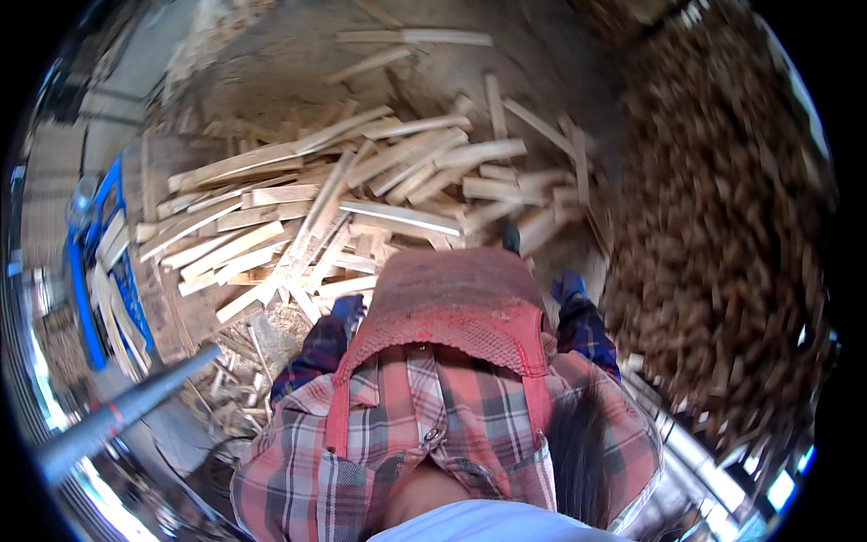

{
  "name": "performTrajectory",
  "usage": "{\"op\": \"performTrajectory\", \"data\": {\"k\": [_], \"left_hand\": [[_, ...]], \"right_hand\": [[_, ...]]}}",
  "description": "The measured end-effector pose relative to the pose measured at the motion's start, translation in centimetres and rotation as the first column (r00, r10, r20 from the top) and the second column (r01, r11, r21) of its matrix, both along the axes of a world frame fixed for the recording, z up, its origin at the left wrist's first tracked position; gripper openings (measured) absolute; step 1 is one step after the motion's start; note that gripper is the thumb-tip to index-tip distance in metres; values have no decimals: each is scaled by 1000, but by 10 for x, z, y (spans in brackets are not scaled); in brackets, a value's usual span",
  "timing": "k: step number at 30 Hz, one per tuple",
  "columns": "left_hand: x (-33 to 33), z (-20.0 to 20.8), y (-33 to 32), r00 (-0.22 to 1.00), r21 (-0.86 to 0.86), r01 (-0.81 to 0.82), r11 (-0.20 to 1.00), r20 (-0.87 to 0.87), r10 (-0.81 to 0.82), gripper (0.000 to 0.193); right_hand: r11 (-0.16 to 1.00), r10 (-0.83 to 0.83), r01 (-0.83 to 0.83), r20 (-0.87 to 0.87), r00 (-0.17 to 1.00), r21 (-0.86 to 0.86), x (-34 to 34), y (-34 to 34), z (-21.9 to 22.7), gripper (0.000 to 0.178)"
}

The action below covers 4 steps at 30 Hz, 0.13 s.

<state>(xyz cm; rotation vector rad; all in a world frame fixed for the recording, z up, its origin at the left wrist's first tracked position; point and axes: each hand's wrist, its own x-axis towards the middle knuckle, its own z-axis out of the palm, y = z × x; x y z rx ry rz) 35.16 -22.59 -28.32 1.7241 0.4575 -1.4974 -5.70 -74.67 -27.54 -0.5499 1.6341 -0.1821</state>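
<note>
My left hand, in a blue glove, hangs beside the red apron, close to the near edge of a heap of split wood sticks. Its fingers look slightly apart, and I see nothing in them. On the other side of the apron is my right hand, also gloved in blue and a little blurred. Its fingers seem loosely spread and hold nothing that I can see. The pale, rough sticks lie crisscrossed in front of me, some partly hidden behind the apron.
To the right rises a large pile of brown wood pieces. A blue plastic crate holding sticks stands at the left. A grey metal pipe juts in at the lower left. Loose sticks lie on the floor farther off.
</note>
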Motion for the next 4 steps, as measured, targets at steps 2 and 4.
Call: {"op": "performTrajectory", "data": {"k": [2, 4], "left_hand": [[28, 13, 7, 997, 206, 74, 976, -39, -67, 27], [27, 0, -35, 924, 243, 371, 896, 1, -383, 32]], "right_hand": [[1000, 22, -22, 20, 1000, 13, 31, 61, 23, 38], [999, -40, 40, 4, 999, -2, 10, 67, 38, 45]]}}
